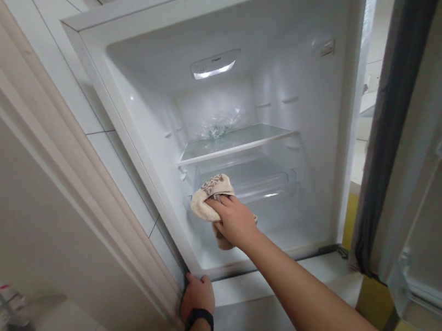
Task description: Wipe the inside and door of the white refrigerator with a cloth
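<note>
Inside an open, white-walled upright refrigerator (303, 76), a bare right hand (235, 218) held a cream cotton cloth with a dark printed pattern (211, 197), its fingers closed into the bunched folds. Most of the cloth lay at ten o'clock from that hand, ahead of the fingers, while a second fold hung at about eight. Crumpled as it was, it had no clear long axis; its upper fold ran roughly from eight o'clock to two. The right forearm entered from between four and five.

Just beyond the cloth, between one and two o'clock from the right hand, sat a clear, shallow plastic tray (259, 186), its length running from nine to three. The cloth overlapped the tray's left end in view, but whether they touched could not be told. At twelve, higher up, a white-edged glass shelf (237, 140) bore a crumpled clear plastic bag (215, 129).

The left hand (198, 296), with a black band (198, 321) at its wrist, lay at seven o'clock, beside the compartment's lower left corner and well apart from the cloth. Its fingers were partly hidden, so their grip could not be told. The right hand was clearly the nearer to the tray.
</note>
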`<state>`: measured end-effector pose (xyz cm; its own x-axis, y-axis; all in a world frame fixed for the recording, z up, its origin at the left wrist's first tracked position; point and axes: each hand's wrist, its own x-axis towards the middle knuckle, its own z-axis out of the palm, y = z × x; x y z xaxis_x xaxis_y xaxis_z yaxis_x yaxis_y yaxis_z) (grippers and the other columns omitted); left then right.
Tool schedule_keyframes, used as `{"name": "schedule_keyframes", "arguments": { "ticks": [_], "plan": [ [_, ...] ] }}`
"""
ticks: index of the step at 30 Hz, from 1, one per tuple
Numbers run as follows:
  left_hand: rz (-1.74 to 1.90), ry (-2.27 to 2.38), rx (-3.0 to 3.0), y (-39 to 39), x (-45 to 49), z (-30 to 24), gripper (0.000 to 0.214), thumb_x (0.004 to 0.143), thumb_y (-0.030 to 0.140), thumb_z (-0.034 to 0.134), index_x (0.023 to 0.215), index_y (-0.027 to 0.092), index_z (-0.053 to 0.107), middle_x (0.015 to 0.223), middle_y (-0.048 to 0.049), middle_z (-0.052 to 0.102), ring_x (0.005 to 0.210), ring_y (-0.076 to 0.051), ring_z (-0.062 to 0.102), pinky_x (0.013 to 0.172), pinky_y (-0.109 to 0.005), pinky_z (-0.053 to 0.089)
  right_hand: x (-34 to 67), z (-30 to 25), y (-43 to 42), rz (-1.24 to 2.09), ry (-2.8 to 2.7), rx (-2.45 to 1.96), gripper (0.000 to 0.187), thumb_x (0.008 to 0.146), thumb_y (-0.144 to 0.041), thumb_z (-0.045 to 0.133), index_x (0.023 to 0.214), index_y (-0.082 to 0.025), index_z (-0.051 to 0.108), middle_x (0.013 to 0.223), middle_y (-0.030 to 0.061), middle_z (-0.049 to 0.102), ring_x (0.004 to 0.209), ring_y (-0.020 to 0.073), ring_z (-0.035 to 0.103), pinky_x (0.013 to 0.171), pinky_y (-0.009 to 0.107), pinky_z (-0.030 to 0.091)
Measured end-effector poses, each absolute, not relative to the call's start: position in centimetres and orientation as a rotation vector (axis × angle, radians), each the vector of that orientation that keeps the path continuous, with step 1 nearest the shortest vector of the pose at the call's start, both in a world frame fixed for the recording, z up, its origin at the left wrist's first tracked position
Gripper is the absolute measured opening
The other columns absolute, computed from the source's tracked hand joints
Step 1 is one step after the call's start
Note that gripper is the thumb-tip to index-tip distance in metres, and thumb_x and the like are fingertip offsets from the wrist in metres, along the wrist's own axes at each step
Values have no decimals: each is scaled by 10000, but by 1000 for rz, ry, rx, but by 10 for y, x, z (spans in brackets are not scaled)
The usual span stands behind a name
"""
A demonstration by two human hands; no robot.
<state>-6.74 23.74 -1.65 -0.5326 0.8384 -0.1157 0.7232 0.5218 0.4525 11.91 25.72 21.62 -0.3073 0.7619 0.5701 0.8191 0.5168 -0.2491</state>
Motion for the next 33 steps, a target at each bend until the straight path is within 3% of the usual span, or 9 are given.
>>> {"name": "schedule_keyframes", "arguments": {
  "ticks": [5, 11, 18, 25, 29, 33],
  "plan": [
    [498, 2442, 1299, 237, -68, -15, 416, 957, 465, 283, 1155, 184, 516, 1021, -212, 765, 961, -399, 738, 833, -527, 544, 167, 181, 247, -103, -1966, -1440, 555, 858, -202, 615, 1389, -356, 574, 1301, 23, 653, 1189, 270, 538, 982, 366, 466],
    [472, 2388, 1276, 236, -69, -13, 461, 958, 483, 265, 1156, 162, 530, 1019, -231, 759, 980, -422, 729, 852, -541, 538, 258, 152, 223, -234, -1577, -1644, 418, 899, -260, 546, 1307, -188, 609, 1175, 120, 682, 1074, 293, 611, 912, 400, 507],
    [415, 2360, 1245, 234, -69, -7, 498, 947, 497, 276, 1194, 147, 530, 1059, -247, 751, 1008, -425, 719, 898, -539, 519, 282, 225, 210, -786, -1566, -1762, 510, 926, -304, 562, 1431, -243, 519, 1265, 131, 616, 1175, 314, 563, 837, 380, 511],
    [400, 2342, 1269, 234, -69, -2, 512, 959, 487, 230, 1200, 140, 519, 1049, -241, 755, 1017, -405, 722, 920, -519, 515, 287, 327, 232, -1077, -1514, -1773, 535, 977, -230, 453, 1508, -177, 421, 1247, 188, 585, 1118, 331, 558, 769, 376, 496],
    [397, 2328, 1265, 231, -67, 3, 547, 956, 493, 228, 1249, 110, 487, 1085, -262, 743, 1047, -420, 711, 944, -527, 500, 304, 330, 240, -1068, -1500, -1945, 400, 992, -182, 366, 1345, -155, 552, 1148, 186, 614, 1038, 327, 585, 672, 368, 493],
    [385, 2309, 1275, 228, -67, 6, 545, 964, 493, 213, 1243, 117, 493, 1096, -257, 742, 1065, -402, 713, 947, -507, 501, 310, 297, 242, -986, -1689, -2111, 343, 994, -152, 350, 1193, -132, 628, 1128, 203, 641, 1031, 316, 606, 688, 364, 507]
  ]
}}
